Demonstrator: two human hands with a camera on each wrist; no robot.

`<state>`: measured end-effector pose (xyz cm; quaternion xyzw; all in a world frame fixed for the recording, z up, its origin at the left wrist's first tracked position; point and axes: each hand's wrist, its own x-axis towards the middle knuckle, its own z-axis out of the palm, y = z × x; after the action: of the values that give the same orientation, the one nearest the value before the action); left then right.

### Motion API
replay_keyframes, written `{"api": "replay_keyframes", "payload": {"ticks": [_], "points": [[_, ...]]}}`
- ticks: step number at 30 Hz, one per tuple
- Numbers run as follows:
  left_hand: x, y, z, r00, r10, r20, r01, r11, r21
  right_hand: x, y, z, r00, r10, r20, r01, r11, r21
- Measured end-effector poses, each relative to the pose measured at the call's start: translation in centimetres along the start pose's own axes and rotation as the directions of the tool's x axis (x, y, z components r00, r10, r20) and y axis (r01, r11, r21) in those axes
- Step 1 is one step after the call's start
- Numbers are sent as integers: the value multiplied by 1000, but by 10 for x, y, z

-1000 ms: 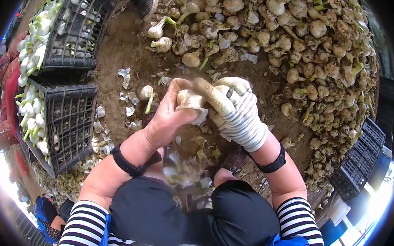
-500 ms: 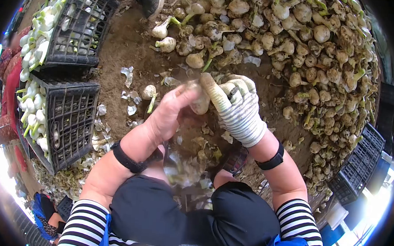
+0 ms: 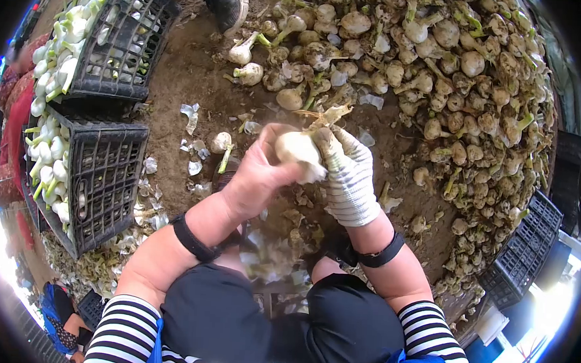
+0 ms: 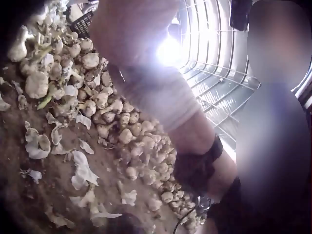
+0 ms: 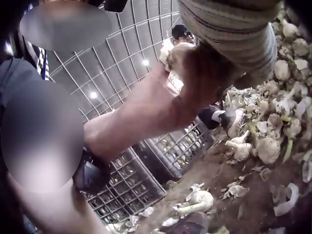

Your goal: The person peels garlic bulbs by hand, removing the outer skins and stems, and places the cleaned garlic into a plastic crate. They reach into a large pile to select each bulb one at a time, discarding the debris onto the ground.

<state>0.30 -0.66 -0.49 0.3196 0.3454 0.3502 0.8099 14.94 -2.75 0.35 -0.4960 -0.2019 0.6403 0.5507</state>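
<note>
In the head view, a pale garlic bulb [image 3: 299, 150] is held between the hands above the soil. My bare left hand [image 3: 254, 176] grips it from the left, the thumb along its lower side. My gloved right hand [image 3: 353, 178] touches its right side, fingers curled at the top around brown, dry outer leaves [image 3: 330, 118]. In the right wrist view, the left hand [image 5: 187, 80] is close beneath the striped glove [image 5: 234, 34], with part of the bulb [image 5: 180, 54] showing. The left wrist view shows the glove [image 4: 161, 95] blurred; the bulb cannot be made out there.
A big heap of unpeeled garlic [image 3: 466, 92] covers the upper right. Two black crates [image 3: 107, 178] of white bulbs stand at left, another crate [image 3: 523, 246] at right. One bulb with a green stem [image 3: 221, 142] lies near the left hand. Someone's shoe [image 3: 226, 6] shows at the top.
The bulb has turned and shows a cleaner white side. The right hand has shifted left and closer in, and loose brown leaves now stick up by its fingertips.
</note>
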Motion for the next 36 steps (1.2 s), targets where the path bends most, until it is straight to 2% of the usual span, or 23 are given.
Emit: {"api": "replay_keyframes", "payload": {"ticks": [2,5,6,7,8,9,11,12,13,14,15,19,21,23,24,25,27,28,30,31,33,35,36], "points": [[0,9,-3,973,-227,43,230,943,-240,-1,9,-4,996,-81,-23,78,991,-105],[3,11,-22,917,-335,218,389,873,-295,1,3,-1,986,-162,-48,143,949,-282],[4,14,-5,962,-270,-33,263,953,-148,7,2,-1,975,-213,-61,178,917,-357],[10,2,-3,979,-50,-199,46,999,-25,11,0,-2,962,-263,-70,209,878,-431],[6,-2,0,967,143,-210,-91,967,240,10,-1,-4,962,-263,-71,208,878,-431],[1,4,7,929,330,-168,-212,846,489,10,-2,-5,932,-361,-13,287,762,-580],[3,-1,-4,949,287,-130,-206,877,434,10,-6,-7,848,-510,146,403,440,-802],[4,2,-8,965,246,-91,-196,906,374,7,-13,-6,907,-411,89,357,641,-679],[3,10,-14,980,160,-119,-102,915,391,8,-20,-11,982,-187,29,175,843,-508],[3,16,-13,995,5,-101,1,998,69,7,-27,-15,996,-77,43,87,936,-340],[2,21,-11,990,-134,-34,121,959,-256,7,-33,-15,997,29,78,-16,987,-162],[2,20,-1,996,-84,-42,65,937,-344,3,-34,-4,982,46,183,2,968,-253],[1,11,-7,999,42,-23,-37,984,176,-2,-31,1,979,53,198,27,924,-381],[0,11,-13,1000,9,-9,-8,993,114,16,-19,-7,956,-273,110,286,779,-558],[-2,13,-13,999,-3,50,1,999,35,28,-19,-13,981,-191,-24,161,882,-442],[-3,14,-13,994,-10,104,15,999,-46,30,-22,-20,984,-176,-18,131,794,-594],[-5,14,-12,992,10,128,-10,1000,5,27,-20,-18,985,-152,76,169,816,-553],[-4,14,-13,995,-26,98,33,997,-70,24,-22,-13,985,-154,75,170,817,-550],[2,11,-14,998,-47,36,56,956,-289,16,-25,1,933,-316,174,353,899,-260],[6,7,-22,988,-136,-72,112,956,-272,14,-23,2,934,-313,171,349,901,-257],[11,3,-25,966,-199,-164,159,960,-229,10,-20,3,969,-48,242,33,997,68],[16,-1,-38,963,-189,-190,134,954,-269,17,-19,-11,962,205,178,-247,935,257],[16,2,-44,959,-180,-220,107,946,-307,14,-27,-14,942,220,253,-286,920,266]]}}
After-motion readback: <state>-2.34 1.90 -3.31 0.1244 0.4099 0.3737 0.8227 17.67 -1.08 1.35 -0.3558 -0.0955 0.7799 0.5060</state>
